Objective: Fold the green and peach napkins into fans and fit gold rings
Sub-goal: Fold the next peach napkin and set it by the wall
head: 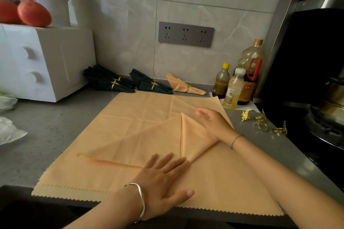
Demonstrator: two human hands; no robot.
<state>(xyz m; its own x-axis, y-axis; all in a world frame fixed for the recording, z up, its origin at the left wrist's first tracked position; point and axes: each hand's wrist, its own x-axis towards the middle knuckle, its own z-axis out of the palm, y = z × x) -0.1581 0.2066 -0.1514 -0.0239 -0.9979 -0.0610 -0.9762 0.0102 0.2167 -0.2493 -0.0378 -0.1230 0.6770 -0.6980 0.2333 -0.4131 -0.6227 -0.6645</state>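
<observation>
A large peach napkin (130,122) lies spread on the grey counter, and a second peach piece, folded into a triangle (149,145), lies on top of it. My left hand (163,178) presses flat on the triangle's near corner. My right hand (212,126) lies on its right flap with fingers straight. At the back wall lie folded dark green napkins (109,82) (150,83) and one peach fan (184,86), each with a gold ring. Loose gold rings (260,119) sit on the counter to the right.
A white drawer box (42,61) with tomatoes on top stands at the back left. Oil and sauce bottles (234,87) stand at the back right, next to a black stove (316,80). Plastic bags (7,130) lie at the left edge.
</observation>
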